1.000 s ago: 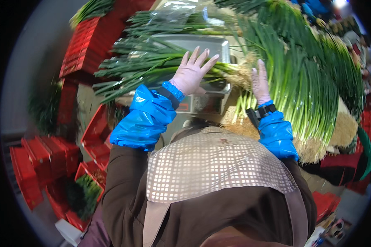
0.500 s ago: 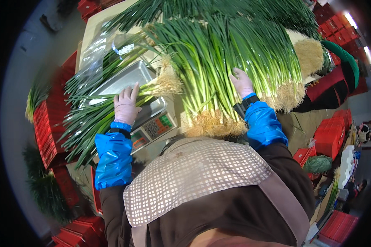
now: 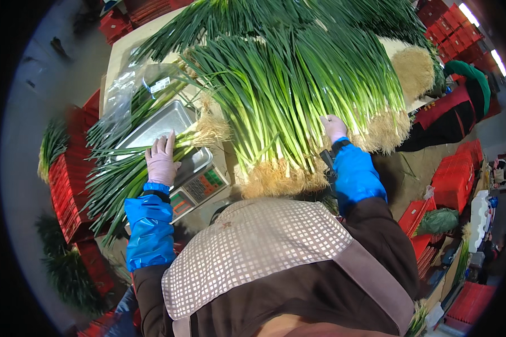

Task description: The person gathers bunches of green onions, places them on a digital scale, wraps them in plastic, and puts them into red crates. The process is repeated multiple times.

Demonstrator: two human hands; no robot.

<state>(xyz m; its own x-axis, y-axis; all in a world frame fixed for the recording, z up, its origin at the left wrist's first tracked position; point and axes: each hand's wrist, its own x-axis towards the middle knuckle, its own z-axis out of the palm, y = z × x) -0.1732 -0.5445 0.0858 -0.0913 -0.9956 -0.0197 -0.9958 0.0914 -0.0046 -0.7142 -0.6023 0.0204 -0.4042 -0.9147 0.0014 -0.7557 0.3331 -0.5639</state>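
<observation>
A loose bunch of green onions lies across the metal pan of a weighing scale, its roots to the right. My left hand, in a pale glove, rests on this bunch with fingers stretched out and apart. To the right spreads a broad pile of green onions, leaves pointing away and pale roots toward me. My right hand, gloved too, is at the stalks on that pile's right part, fingers bent and drawn together on them. Its fingertips are partly hidden among the stalks.
The scale's keypad faces me. A clear plastic bag lies beyond the pan. More green onions cover the table's far side. Red crates stand at the left, others at the right. A person in dark clothing is at the right.
My right hand's fingers have gone from spread to bent in at the stalks. My left hand stays on the bunch. The whole view has shifted slightly.
</observation>
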